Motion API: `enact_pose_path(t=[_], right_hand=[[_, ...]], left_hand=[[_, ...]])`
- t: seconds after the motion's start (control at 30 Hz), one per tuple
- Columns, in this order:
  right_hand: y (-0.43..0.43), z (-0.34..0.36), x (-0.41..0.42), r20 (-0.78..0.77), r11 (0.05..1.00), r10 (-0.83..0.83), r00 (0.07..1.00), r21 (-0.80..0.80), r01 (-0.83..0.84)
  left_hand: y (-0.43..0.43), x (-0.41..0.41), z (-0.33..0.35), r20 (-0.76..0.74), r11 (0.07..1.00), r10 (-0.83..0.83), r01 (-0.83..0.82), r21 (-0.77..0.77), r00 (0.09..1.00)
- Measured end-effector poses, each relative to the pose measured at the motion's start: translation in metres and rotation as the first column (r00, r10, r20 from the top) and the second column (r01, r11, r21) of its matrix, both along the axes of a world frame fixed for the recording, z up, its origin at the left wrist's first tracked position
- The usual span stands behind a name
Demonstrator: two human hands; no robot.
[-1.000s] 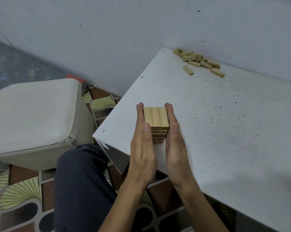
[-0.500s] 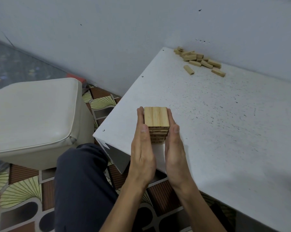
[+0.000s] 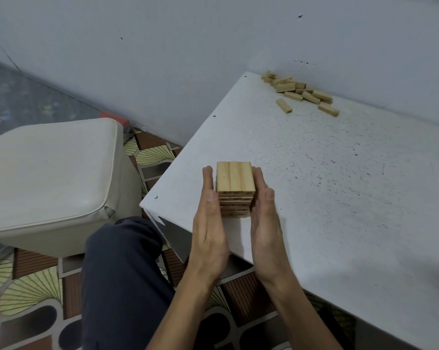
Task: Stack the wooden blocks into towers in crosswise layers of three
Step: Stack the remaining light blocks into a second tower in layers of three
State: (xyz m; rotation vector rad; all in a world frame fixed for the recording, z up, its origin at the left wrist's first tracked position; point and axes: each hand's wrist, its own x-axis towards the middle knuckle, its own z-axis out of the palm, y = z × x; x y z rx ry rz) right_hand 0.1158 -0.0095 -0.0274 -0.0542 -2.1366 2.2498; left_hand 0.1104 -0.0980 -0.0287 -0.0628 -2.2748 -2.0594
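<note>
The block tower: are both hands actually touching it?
Touching. The head view shows the left hand and right hand pressed flat against opposite sides of the tower.

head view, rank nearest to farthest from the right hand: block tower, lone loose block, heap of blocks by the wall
1. block tower, touching the right hand, on its left
2. lone loose block, far up the table
3. heap of blocks, just behind it, at the far edge
</note>
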Motion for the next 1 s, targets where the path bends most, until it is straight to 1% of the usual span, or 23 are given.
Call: enact_pose_path(t=[0.17, 0.27, 0.43, 0.6, 0.67, 0.77, 0.83, 0.93, 1.0], right_hand=[[0.000, -0.005, -0.004, 0.059, 1.000, 0.001, 0.998, -0.030, 0.001], [-0.001, -0.007, -0.004, 0.058, 1.000, 0.021, 0.998, -0.016, -0.020], [-0.002, -0.006, -0.004, 0.041, 1.000, 0.028, 0.999, -0.008, -0.028], [0.000, -0.006, -0.003, 0.061, 1.000, 0.023, 0.998, 0.001, -0.023], [0.008, -0.002, -0.004, 0.050, 0.999, -0.003, 0.999, 0.040, 0.001], [0.033, 0.008, -0.012, -0.009, 0.992, -0.021, 1.000, 0.122, 0.022], [0.054, 0.014, -0.017, -0.051, 0.989, 0.018, 0.999, 0.149, -0.010], [0.074, 0.023, -0.023, -0.065, 0.975, 0.105, 0.992, 0.205, -0.089], [0.082, 0.029, -0.029, -0.063, 0.969, 0.087, 0.994, 0.237, -0.070]], left_hand=[[-0.002, 0.000, 0.000, 0.063, 0.998, -0.035, 0.032, 0.049, 0.997], [-0.002, 0.000, -0.001, 0.080, 0.998, -0.047, 0.043, 0.053, 0.996], [-0.001, -0.001, 0.000, 0.080, 0.998, -0.054, 0.052, 0.029, 0.995], [-0.002, 0.000, 0.002, 0.064, 0.999, -0.050, 0.049, 0.024, 0.997], [-0.007, -0.001, 0.003, 0.034, 0.998, -0.050, 0.049, 0.030, 0.998], [-0.026, -0.009, 0.006, -0.008, 0.997, -0.075, 0.075, 0.034, 0.997], [-0.039, -0.017, 0.007, -0.019, 0.994, -0.108, 0.108, -0.002, 0.994], [-0.053, -0.027, 0.007, -0.035, 0.987, -0.145, 0.143, -0.072, 0.989], [-0.056, -0.034, 0.012, -0.065, 0.984, -0.157, 0.151, -0.096, 0.985]])
